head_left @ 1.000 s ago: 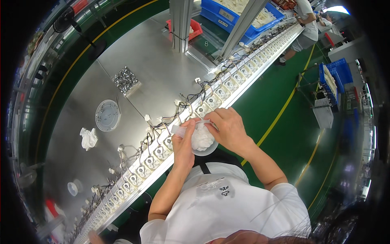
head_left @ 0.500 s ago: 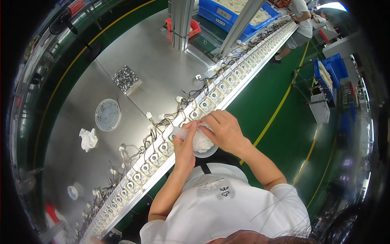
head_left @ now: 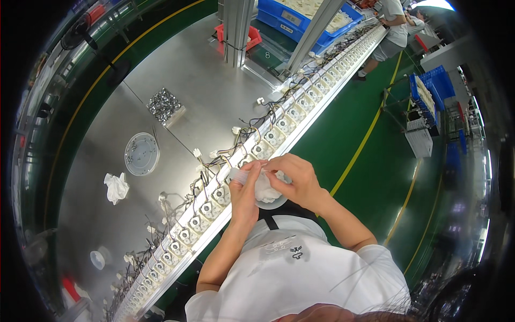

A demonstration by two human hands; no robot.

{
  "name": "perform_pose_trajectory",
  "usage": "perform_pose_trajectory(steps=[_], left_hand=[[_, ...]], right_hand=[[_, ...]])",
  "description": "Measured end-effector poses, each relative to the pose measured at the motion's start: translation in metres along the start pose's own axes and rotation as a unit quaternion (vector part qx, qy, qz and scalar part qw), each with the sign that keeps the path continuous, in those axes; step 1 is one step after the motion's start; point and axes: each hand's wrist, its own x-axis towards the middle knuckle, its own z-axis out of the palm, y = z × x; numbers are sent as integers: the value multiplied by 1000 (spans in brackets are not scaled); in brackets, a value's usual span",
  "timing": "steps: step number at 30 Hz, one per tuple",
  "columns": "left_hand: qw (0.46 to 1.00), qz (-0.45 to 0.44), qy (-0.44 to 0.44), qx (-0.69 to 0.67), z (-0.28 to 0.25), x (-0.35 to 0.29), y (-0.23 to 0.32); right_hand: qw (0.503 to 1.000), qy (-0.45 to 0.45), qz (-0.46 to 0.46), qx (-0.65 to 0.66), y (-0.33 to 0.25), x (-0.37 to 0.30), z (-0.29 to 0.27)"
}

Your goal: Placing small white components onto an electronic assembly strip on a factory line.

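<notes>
We are gripping a pale, ribbed, narrow strip between the closed fingers of our left hand. We are holding our right hand with thumb and fingertips nearly together over a white, crumpled, soft-looking wad; whether they are pinching anything, we cannot tell. The wad is showing against a round, translucent whitish bowl, near the brushed-metal surface.
</notes>
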Motion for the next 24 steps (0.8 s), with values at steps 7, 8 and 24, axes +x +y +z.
perform_pose_trajectory(steps=[7, 8, 24], left_hand=[[1000, -10, 22, -20, -5, -1, 3], [999, 1, 27, -17, -8, -1, 5], [988, 68, 116, -82, -47, -26, 50]], right_hand=[[891, 52, 310, 327, 21, -2, -12], [886, 60, 334, 315, 29, 1, -15], [967, 109, 182, -139, 119, 4, -8]])
